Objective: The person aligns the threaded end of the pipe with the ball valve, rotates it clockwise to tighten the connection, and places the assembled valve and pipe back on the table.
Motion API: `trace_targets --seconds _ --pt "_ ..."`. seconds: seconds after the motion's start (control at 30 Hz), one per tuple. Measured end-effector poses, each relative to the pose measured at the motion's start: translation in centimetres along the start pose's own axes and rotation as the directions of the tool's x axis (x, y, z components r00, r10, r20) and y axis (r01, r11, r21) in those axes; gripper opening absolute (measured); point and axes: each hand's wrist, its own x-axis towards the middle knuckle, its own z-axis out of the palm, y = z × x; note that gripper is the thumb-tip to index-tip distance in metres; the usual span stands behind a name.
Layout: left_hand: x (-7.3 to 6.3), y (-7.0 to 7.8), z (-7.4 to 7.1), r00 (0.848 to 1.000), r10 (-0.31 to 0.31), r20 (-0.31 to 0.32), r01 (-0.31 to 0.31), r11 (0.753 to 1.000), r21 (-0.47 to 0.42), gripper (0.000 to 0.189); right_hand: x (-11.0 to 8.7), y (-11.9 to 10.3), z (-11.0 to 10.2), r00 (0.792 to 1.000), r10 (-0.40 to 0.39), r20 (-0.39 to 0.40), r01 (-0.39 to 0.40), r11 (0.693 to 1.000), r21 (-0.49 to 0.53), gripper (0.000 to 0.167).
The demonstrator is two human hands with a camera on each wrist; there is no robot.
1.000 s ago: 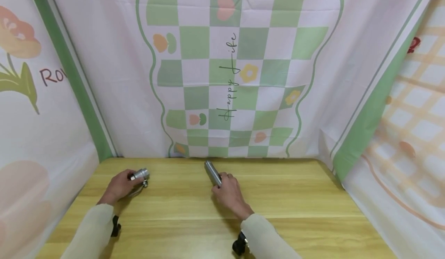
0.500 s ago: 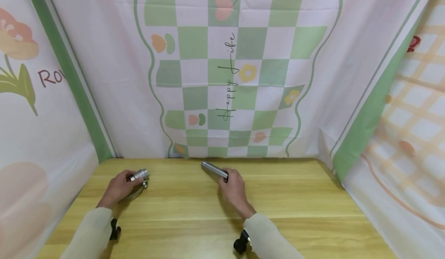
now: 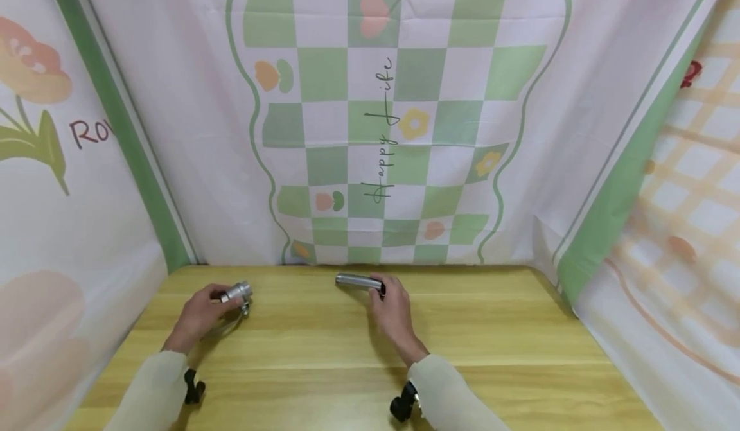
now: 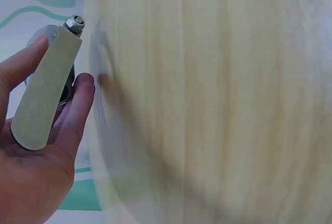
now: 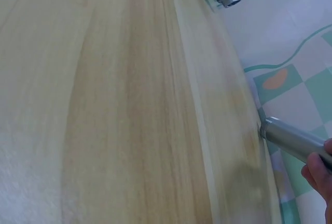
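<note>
Valve (image 3: pixel 237 291) and pipe (image 3: pixel 356 281) held
Lower left, the left hand (image 3: pixel 201 312) grips the valve; lower centre, the right hand (image 3: pixel 394 310) grips the pipe's end.

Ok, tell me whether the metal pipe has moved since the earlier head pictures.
Yes. The metal pipe has swung nearly parallel to the back edge of the table, its held end moving right and closer to that edge.

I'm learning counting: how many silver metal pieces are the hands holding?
2: a silver metal valve with a flat lever in the left hand; a silver cylindrical metal tube in the right hand. More could be hidden.
</note>
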Motion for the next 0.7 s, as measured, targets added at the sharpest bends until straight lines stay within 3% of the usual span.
trace_targets --seconds 0.17,0.3,0.53,0.7 --pt "-0.1 0.0 0.2 1.000 0.013 0.003 -0.013 1.000 -0.009 0.072 0.3 0.6 -0.3 0.995 0.094 0.034 -0.098 0.984 0.147 0.026" --pt "0.0 -0.1 0.3 1.000 0.026 0.013 -0.026 1.000 -0.016 0.074 0.6 1.0 -0.8 0.980 0.189 0.069 -0.201 0.931 0.305 0.025" --pt "-0.1 0.0 0.6 0.999 0.038 0.023 -0.036 0.997 -0.074 0.071 0.5 0.6 -2.0 0.974 0.197 0.109 -0.226 0.868 0.443 0.025" --pt "-0.4 0.0 0.7 0.997 0.061 0.048 -0.057 0.995 -0.079 0.070 0.6 1.9 -2.4 0.970 0.199 0.139 -0.242 0.837 0.490 0.022"
